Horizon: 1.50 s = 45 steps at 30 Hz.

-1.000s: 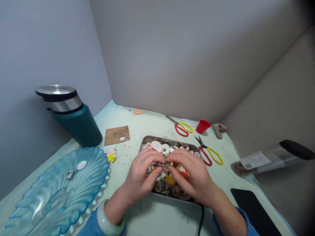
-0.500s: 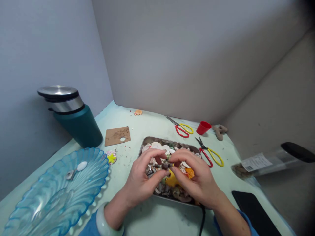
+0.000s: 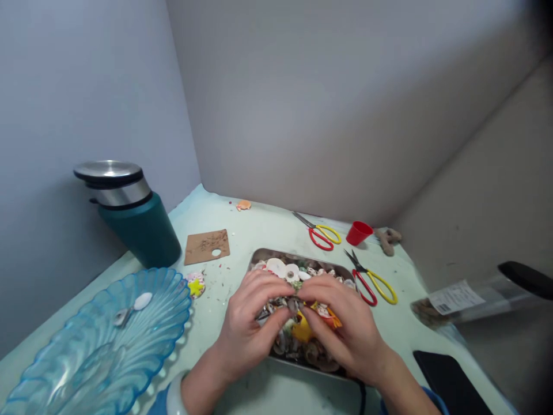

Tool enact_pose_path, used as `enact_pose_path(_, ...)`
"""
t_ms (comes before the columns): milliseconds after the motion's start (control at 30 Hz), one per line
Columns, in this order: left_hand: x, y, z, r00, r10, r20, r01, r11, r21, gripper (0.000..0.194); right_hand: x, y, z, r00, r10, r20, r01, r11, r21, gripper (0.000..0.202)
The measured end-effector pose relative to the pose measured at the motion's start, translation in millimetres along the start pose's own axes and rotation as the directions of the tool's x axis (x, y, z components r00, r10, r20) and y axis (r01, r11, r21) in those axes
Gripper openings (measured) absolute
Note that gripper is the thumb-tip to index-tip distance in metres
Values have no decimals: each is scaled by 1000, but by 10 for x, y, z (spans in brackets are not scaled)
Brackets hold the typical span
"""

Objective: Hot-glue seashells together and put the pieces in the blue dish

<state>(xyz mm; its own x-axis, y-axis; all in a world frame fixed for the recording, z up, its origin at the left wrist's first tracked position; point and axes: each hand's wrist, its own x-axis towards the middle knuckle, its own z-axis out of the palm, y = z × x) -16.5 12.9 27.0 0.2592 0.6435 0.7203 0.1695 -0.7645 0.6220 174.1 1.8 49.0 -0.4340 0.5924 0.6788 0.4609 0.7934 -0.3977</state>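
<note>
Over a metal tray (image 3: pixel 302 367) full of shells and small trinkets, both my hands meet at the fingertips. My left hand (image 3: pixel 254 320) and my right hand (image 3: pixel 345 325) are closed, pinching a small grey-brown shell (image 3: pixel 294 304) between thumbs and fingers. Its exact shape is partly covered by the fingertips. Beneath it in the tray I see a yellow star-shaped piece (image 3: pixel 302 328), an orange piece (image 3: pixel 334 318) and pale round discs (image 3: pixel 276 267). My hands hide part of the tray's contents.
Left stand a blue scalloped dish (image 3: pixel 103 346) holding two small pieces and a teal bottle (image 3: pixel 138 227). A brown card (image 3: pixel 203 246) lies nearby. Scissors (image 3: pixel 322 233), more scissors (image 3: pixel 371 276), a red cup (image 3: pixel 359 233), a clear jar (image 3: pixel 484 305) and a black phone-like slab (image 3: pixel 451 383) are right.
The whole view has shifted slightly, so things sit a little lower in the picture. My fingers have closed in further around the small shell, which appears turned.
</note>
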Motion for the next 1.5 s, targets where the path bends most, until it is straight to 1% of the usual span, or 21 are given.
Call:
enact_pose_path(267,18,2,-14,993,118,-20,-116,990,78,27,-6,-3,-14,999,-21,30,21,1000,11,33)
enact_pose_path(367,10,5,-16,990,142,-23,-139,986,89,30,0,-23,-22,998,-43,36,43,999,4,33)
enact_pose_path(433,3,2,-9,991,131,-27,-128,989,80,29,5,-39,-23,999,-38,26,38,999,7,32)
enact_pose_path(467,0,1,-4,993,112,-26,-110,992,69,28,9,-49,-22,1000,-11,23,11,1000,17,31)
enact_pose_path(533,-7,1,3,999,43,-17,-43,998,36,24,18,-68,-20,996,88,21,-89,995,49,25)
enact_pose_path(567,-11,2,4,1000,-12,-7,12,1000,16,25,24,-76,-20,988,156,23,-157,985,69,21)
enact_pose_path(633,-21,4,-1,990,-140,15,141,990,-31,30,34,-85,-22,953,301,39,-304,947,106,14)
enact_pose_path(700,-30,0,-9,972,-234,33,236,968,-79,27,41,-83,-26,899,432,70,-437,885,158,10)
enact_pose_path(767,-35,-11,-15,966,-254,45,258,959,-114,18,44,-74,-28,832,536,144,-555,800,227,7)
enact_pose_path(867,-25,-24,-15,968,-243,57,249,960,-132,16,52,-60,-22,723,630,283,-689,631,355,6)
enact_pose_path(933,-13,-25,-13,970,-232,67,239,961,-137,15,63,-52,-16,659,670,342,-743,507,437,9)
enact_pose_path(967,-7,-25,-12,970,-229,76,238,961,-140,14,69,-47,-12,635,684,359,-756,454,472,10)
enact_pose_path(1033,2,-29,-12,970,-227,83,237,961,-142,13,80,-39,-6,601,703,379,-766,373,523,13)
enact_pose_path(1100,5,-38,-11,971,-228,79,236,963,-132,12,88,-34,0,582,713,391,-769,325,551,14)
enact_pose_path(1267,0,-65,-5,976,-213,50,217,972,-95,11,97,-61,-1,546,732,407,-784,276,556,16)
enact_pose_path(1333,-3,-69,-6,968,-247,37,249,963,-102,10,97,-72,-7,552,729,405,-778,275,564,17)
enact_pose_path(1400,-5,-72,-8,946,-325,17,324,936,-138,9,89,-70,-5,577,713,399,-767,304,565,16)
enact_pose_path(1433,-6,-75,-9,927,-376,7,372,913,-166,9,81,-65,1,592,702,396,-762,326,560,17)
enact_pose_path(1500,-6,-83,-7,872,-489,-1,476,849,-230,10,60,-47,26,617,687,384,-756,382,532,18)
